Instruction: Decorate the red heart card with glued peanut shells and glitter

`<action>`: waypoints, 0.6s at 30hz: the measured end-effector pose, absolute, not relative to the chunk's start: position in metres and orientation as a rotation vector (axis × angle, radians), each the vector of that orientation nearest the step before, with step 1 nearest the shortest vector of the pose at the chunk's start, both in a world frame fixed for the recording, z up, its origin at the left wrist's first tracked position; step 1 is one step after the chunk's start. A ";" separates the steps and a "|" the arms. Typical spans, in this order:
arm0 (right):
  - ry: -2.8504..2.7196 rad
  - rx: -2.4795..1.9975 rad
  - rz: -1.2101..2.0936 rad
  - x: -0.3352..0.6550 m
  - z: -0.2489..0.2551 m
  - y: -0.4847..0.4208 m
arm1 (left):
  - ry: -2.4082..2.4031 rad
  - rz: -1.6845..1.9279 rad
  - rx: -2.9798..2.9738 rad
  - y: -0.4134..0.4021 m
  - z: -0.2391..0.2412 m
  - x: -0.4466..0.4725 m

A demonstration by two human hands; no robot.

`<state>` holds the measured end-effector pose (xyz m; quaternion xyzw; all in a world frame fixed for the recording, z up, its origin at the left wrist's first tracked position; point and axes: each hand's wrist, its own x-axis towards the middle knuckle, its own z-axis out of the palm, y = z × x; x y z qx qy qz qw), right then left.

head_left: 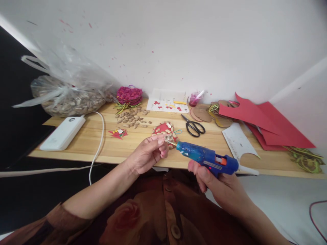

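My right hand (217, 182) is wrapped round the grip of a blue hot glue gun (204, 157), which has an orange-and-white glue stick part showing. Its metal nozzle points left and meets, or nearly meets, a peanut shell (168, 138) pinched in the fingertips of my left hand (149, 153). Just behind that shell, a red round piece edged with peanut shells (163, 129) lies on the table, partly hidden by my fingers. A light blue loop of cord (178, 132) sticks out at its right side.
Loose peanuts (130, 117) lie left of centre, before a bag of peanuts (74, 97). A white power bank (63, 133) trails a cable. Black-handled scissors (194, 127), a small pink cup (194, 99), cardboard pieces (203, 113) and red sheets (278, 124) stand rightward. A wall closes the back.
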<state>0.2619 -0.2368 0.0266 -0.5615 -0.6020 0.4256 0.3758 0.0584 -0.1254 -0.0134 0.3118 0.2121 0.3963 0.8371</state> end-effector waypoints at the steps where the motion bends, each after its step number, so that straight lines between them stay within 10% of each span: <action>1: -1.544 -1.438 1.086 0.262 0.027 -0.237 | 0.448 0.840 0.661 -0.125 -0.013 0.059; 18: -1.523 -1.507 1.062 0.265 0.021 -0.239 | 0.448 0.836 0.670 -0.125 -0.016 0.058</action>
